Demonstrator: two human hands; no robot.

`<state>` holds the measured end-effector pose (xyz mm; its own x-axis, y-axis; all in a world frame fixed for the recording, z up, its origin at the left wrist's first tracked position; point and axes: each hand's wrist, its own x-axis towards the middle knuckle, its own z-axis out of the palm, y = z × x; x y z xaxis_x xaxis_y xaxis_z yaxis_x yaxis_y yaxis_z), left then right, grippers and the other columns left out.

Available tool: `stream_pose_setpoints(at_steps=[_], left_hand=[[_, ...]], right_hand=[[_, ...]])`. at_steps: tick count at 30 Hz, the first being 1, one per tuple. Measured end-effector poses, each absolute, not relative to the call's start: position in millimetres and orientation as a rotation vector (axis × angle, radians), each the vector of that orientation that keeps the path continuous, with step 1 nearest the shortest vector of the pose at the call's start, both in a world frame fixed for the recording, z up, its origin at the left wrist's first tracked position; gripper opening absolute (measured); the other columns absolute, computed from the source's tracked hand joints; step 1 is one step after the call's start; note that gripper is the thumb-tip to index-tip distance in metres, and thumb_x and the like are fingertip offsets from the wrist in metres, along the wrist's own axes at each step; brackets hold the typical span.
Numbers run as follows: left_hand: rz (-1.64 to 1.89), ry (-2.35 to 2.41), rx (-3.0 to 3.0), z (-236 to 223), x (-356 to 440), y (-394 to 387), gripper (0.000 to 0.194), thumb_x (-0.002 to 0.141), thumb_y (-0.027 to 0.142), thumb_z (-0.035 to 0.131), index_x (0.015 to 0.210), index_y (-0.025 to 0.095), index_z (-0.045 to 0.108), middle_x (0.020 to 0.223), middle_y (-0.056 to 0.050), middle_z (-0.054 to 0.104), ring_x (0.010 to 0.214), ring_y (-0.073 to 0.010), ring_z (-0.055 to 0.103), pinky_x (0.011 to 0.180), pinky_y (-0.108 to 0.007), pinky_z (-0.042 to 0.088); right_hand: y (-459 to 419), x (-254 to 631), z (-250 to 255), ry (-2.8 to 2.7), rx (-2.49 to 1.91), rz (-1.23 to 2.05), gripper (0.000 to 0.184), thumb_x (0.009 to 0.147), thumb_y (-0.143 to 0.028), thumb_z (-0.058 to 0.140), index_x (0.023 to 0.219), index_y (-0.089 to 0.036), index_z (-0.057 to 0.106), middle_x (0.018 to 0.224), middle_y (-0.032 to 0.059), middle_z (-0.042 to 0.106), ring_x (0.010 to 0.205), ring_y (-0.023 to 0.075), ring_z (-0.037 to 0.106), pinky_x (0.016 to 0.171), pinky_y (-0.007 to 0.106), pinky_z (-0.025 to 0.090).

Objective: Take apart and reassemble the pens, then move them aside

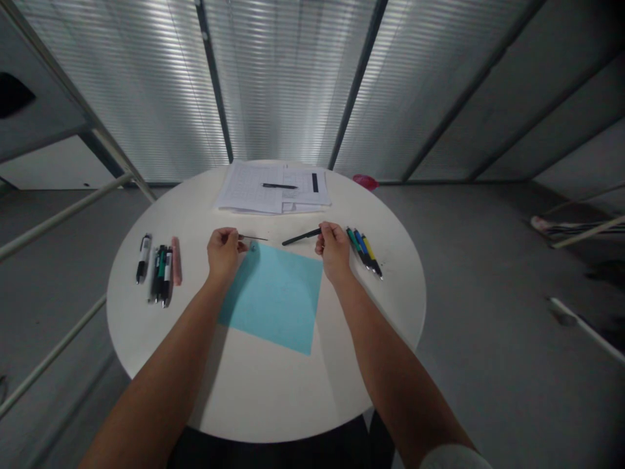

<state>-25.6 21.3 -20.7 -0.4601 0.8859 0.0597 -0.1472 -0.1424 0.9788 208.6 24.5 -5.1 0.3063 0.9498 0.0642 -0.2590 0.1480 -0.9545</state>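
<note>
"How are the hands set?"
"Narrow: the left hand [224, 253] pinches a thin refill [254, 238], the right hand [334, 249] a black pen barrel [301, 236], tips level and facing, clear of the blue paper [273, 299] just below."

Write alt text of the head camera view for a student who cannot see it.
The left hand pinches a thin black pen refill and the right hand a black pen barrel, above a square light-blue paper sheet on a round white table. Multicoloured pens lie on both sides.

Bright glare from the ribbed translucent panels [288, 85], dim grey floor [488, 293], warped wide-angle edges
</note>
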Motion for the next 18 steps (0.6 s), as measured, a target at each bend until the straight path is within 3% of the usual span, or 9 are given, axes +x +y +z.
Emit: stream_pose_setpoints(at_steps=[18], left_hand=[[1.693,1.352,0.913,-21.0,-26.5,20.9,0.009,0.078,0.025,0.060,0.084,0.021,0.055,0.071,0.002,0.062,0.050,-0.0095,0.058,0.052,-0.026,0.049]], right_hand=[[23.6,214.8,-0.5,-0.799,-0.935,1.017,0.036,0.079,-0.051,0.065,0.099,-0.021,0.065,0.056,-0.0089,0.041,0.042,0.0035,0.036,0.039,0.018,0.026]])
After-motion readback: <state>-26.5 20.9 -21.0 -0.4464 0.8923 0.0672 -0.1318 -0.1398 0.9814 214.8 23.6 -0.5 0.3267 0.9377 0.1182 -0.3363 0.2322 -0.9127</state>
